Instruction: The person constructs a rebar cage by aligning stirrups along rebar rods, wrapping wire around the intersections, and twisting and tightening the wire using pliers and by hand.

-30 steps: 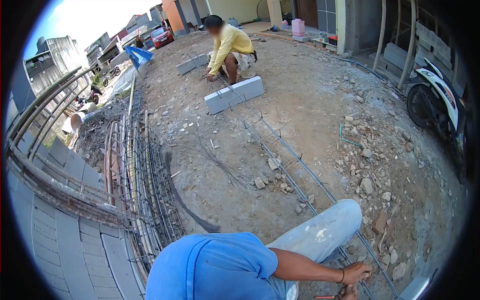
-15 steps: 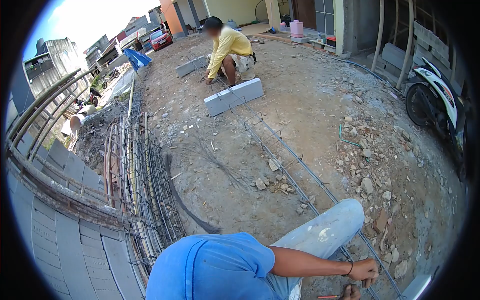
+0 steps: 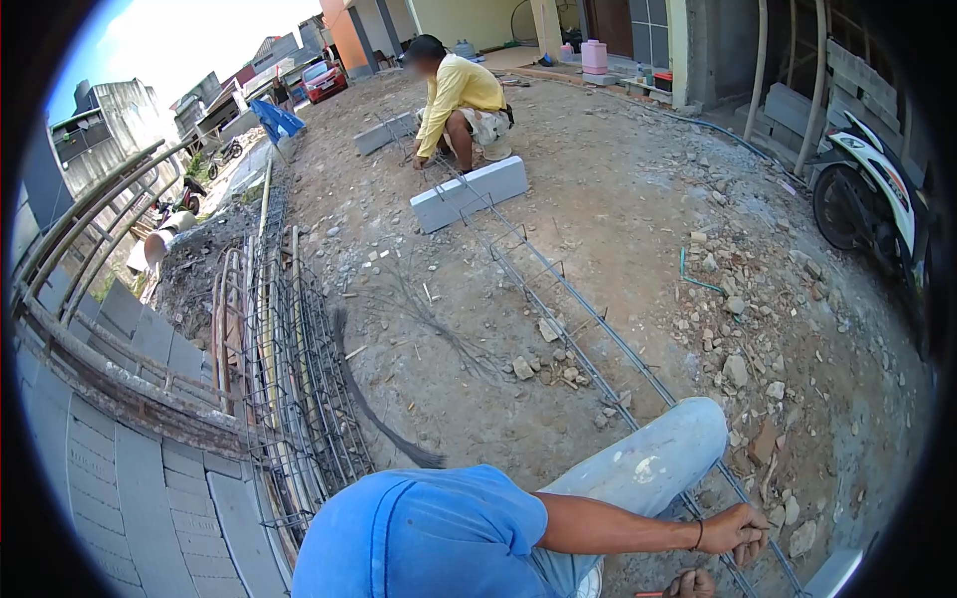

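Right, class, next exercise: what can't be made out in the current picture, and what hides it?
All in the head view:
Right hand: partly cut off by the bottom edge, so its full grip is unseen.
Red item beside it: cut off by that edge; type unclear.
Left hand: curled fingers hide anything inside.
Steel frame: the trouser leg covers part.
Co-worker's hands: too small for finger detail.

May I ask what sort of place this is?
Probably an outdoor building site: stacked rebar cages, a long rebar frame by a pale block, and broken rubble on the bare ground.
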### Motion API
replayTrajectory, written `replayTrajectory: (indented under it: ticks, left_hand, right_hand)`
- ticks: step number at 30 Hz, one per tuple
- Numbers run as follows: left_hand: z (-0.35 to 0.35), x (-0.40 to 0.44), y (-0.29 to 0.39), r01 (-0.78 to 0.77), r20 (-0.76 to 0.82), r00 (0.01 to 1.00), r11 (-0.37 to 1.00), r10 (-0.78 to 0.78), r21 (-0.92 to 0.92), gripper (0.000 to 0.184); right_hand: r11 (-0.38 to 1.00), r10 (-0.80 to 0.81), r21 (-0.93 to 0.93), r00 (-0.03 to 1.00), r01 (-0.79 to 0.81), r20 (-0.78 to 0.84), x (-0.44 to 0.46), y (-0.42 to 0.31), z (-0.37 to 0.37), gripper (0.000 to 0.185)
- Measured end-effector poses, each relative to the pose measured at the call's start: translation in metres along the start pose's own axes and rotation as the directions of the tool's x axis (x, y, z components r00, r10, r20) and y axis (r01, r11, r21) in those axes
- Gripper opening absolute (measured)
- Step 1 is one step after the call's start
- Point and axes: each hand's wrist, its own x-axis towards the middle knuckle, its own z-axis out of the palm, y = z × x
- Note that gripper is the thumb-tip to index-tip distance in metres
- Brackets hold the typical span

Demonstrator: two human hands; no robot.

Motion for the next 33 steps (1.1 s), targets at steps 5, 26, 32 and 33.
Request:
replayTrajectory:
  ticks: [5, 26, 32, 33]
  left_hand:
    - [-0.007, 0.005, 0.001, -0.054, 0.139, 0.99, 0.991, 0.037, 0.119, 0.038]
    - [-0.001, 0.002, 0.004, 0.033, -0.008, 0.999, 0.999, -0.033, -0.04, 0.027]
    - [0.002, 0.002, 0.013, -0.032, -0.069, 0.997, 0.999, 0.032, 0.007, 0.025]
    - [0.001, 0.003, 0.012, -0.031, -0.069, 0.997, 0.999, 0.031, 0.01, 0.025]
  right_hand:
    - [0.996, 0.072, 0.059, 0.997, -0.073, 0.005, 0.0, 0.0, -0.004, 0.018]
    - [0.997, 0.04, 0.062, 0.999, -0.041, 0.025, -0.004, -0.007, 0.0, 0.021]
    - [0.998, 0.002, 0.07, 0.998, -0.006, 0.057, -0.006, -0.015, 0.011, 0.025]
    - [1.0, 0.001, 0.006, 0.999, -0.001, 0.047, -0.004, -0.012, 0.008, 0.025]
